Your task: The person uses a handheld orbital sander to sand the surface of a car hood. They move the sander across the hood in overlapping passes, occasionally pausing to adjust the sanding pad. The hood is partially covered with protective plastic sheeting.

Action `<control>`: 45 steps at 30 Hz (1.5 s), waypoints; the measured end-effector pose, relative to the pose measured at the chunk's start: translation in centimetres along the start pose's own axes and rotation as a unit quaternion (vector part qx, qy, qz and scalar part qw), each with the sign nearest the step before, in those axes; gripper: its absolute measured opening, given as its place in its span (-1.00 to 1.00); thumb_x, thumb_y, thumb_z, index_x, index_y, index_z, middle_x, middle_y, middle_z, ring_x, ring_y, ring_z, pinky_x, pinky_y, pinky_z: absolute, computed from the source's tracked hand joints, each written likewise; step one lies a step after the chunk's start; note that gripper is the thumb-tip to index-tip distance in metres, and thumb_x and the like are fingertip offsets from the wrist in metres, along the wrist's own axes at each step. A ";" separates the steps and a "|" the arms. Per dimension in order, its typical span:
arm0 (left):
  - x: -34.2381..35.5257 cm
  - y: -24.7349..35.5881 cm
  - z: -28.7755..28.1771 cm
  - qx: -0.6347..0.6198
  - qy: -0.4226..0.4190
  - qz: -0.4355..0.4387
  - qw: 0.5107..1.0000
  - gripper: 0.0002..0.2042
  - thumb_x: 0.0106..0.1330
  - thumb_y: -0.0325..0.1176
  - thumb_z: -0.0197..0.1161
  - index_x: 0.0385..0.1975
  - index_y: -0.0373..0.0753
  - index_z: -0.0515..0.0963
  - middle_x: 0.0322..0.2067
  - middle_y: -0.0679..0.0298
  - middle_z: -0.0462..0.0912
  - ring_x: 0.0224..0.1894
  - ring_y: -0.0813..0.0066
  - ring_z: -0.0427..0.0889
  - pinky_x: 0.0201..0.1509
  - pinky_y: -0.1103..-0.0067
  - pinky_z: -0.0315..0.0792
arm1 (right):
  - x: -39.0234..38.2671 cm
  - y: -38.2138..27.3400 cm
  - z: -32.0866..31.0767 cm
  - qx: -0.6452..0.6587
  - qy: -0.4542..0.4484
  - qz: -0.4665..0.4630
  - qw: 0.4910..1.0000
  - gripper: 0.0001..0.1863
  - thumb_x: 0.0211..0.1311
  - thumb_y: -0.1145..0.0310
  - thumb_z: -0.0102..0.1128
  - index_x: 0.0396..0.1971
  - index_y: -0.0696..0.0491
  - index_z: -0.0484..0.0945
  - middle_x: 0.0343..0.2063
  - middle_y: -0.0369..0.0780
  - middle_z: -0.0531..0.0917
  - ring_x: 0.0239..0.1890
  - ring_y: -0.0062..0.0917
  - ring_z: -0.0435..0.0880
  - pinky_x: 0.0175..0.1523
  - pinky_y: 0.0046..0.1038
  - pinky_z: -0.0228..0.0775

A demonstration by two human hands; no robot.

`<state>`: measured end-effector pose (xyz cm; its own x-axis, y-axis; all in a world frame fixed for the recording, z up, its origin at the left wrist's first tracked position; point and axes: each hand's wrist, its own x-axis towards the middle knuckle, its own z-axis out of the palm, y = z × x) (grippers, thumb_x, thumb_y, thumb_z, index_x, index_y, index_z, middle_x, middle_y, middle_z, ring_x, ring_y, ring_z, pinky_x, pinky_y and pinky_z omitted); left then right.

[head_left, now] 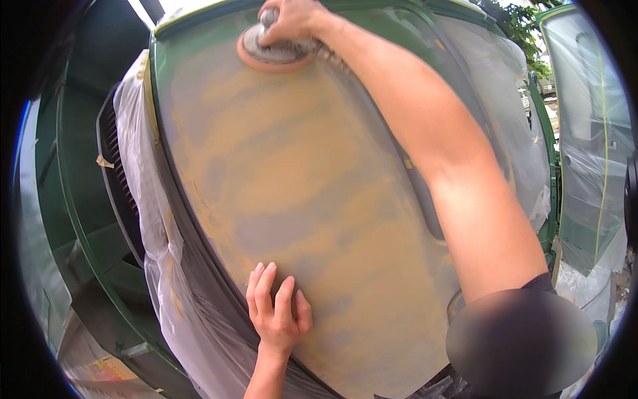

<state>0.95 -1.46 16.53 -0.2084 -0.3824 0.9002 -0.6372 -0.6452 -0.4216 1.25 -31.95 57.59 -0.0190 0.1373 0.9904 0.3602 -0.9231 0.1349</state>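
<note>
A large vehicle panel (306,219) fills the middle, blotched with tan and grey and green along its far edge. At the far end of the panel, my right hand (296,20) is closed around the top of a round power sander (272,50). The sander's reddish disc lies against the panel surface. My left hand (276,309) is at the near left edge of the panel, its fingers apart and slightly bent, holding nothing. A ribbed hose or cord (332,58) shows beside my right wrist.
Translucent plastic sheeting (156,246) hangs along the panel's left edge. A dark green frame (83,226) stands further left. Plastic covers the vehicle's right side (522,133), and a wrapped green door (591,146) stands at the far right. A blurred dark shape (522,342) hides the lower right.
</note>
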 end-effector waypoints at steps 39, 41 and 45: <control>1.0 0.8 0.8 -0.028 0.015 0.024 0.999 -0.73 0.11 -0.52 0.30 -0.14 -0.32 0.62 0.12 -0.05 0.58 0.25 -0.13 0.57 0.33 0.13 0.53 | 6.1 -9.3 -0.1 -0.194 -0.137 0.030 0.971 -0.52 0.13 -0.02 0.32 -0.04 -0.05 0.77 -0.03 -0.15 0.79 0.05 -0.32 0.78 0.11 -0.27 0.63; 0.5 0.4 0.8 -0.026 0.011 0.020 0.999 -0.73 0.11 -0.52 0.30 -0.15 -0.33 0.62 0.12 -0.05 0.58 0.25 -0.12 0.57 0.32 0.14 0.54 | 5.8 -11.5 1.4 -0.198 -0.134 -0.010 0.971 -0.54 0.17 -0.02 0.30 -0.05 -0.05 0.78 -0.04 -0.16 0.80 0.00 -0.32 0.79 0.08 -0.27 0.63; 0.4 0.2 0.4 -0.026 0.015 0.025 0.999 -0.74 0.11 -0.52 0.29 -0.17 -0.33 0.63 0.09 -0.05 0.60 0.24 -0.10 0.57 0.32 0.15 0.55 | 5.3 -14.6 2.9 -0.187 -0.056 0.010 0.981 -0.57 0.14 0.03 0.30 -0.08 -0.05 0.80 -0.06 -0.16 0.81 -0.04 -0.30 0.80 0.07 -0.26 0.63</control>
<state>1.05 -2.03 16.73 -0.2619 -0.3923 0.8818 -0.6632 -0.5906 -0.4597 -1.42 -16.66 60.73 0.0950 0.1373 0.9860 -0.0087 -0.9903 0.1387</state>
